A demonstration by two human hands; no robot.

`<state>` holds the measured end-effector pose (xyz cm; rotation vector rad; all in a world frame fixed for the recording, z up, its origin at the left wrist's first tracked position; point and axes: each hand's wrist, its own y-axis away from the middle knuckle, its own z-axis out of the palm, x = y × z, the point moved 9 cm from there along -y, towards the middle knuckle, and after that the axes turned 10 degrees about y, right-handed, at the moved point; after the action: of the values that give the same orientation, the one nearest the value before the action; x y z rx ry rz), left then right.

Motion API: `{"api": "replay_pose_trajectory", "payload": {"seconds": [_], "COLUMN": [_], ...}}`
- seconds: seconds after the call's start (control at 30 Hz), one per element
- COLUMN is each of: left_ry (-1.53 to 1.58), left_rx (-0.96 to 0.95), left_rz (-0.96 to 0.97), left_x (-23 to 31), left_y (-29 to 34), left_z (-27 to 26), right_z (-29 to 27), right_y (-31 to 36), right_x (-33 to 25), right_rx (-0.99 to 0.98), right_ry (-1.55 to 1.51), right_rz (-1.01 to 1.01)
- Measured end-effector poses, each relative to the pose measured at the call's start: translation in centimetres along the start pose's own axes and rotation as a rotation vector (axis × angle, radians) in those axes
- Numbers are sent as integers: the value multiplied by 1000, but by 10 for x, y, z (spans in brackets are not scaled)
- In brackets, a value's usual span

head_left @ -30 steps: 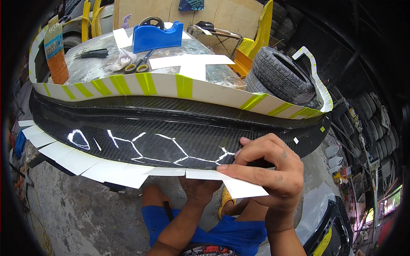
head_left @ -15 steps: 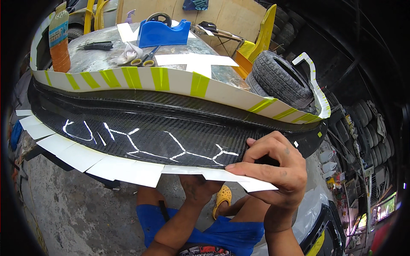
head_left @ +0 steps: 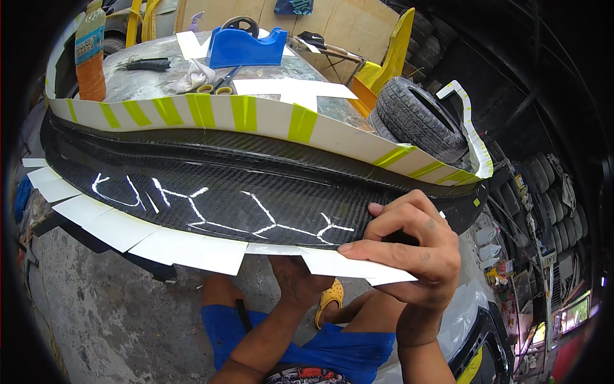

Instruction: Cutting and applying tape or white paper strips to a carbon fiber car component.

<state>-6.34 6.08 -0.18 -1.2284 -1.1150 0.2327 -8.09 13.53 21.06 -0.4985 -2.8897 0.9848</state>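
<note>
The black panel [head_left: 211, 173] looks glossy and woven; smooth paper strips [head_left: 208, 251] line its near edge; beyond it stand a plastic tape dispenser [head_left: 246, 51] and matt rubber tyre [head_left: 412, 118].

Dark marks [head_left: 426, 258] dotted the right hand [head_left: 416, 246] — bare, like its forearm [head_left: 419, 349]. Below the left hand [head_left: 300, 283] were blue shorts [head_left: 361, 349] and a dark printed shirt [head_left: 307, 375] — just right of it, a yellow clog [head_left: 330, 299].

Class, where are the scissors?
In the head view, the scissors lie left of centre on the table, right of the white cloth, in front of the blue tape dispenser.
</note>
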Motion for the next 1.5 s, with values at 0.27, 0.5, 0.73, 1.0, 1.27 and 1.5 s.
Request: {"api": "replay_pose_trajectory", "payload": {"seconds": [0.27, 0.5, 0.73, 1.0, 1.27, 1.5], "left_ry": [20, 45, 43, -44, 698, 121], "left_rx": [8, -8, 72, 24, 307, -2], "left_rz": [-113, -89, -56, -31, -438, -234], "left_x": [-4, 4, 8, -3, -30, -46], "left_y": [-8, -33, -29, -1, 1, 37], "left_z": [0, -13, -13, 12, 1, 17], "right_z": [0, -5, -4, -3, -10, -18], "right_y": [3, 2, 2, 4, 13, 31], "right_x": [0, 0, -2, -4, -3, 6], "right_rx": [39, 85, 56, 67, 148, 254], "right_ry": [-30, -76, -72, -61, -92, -149], "right_rz": [-28, -8, -47, -85, -24, 64]}}
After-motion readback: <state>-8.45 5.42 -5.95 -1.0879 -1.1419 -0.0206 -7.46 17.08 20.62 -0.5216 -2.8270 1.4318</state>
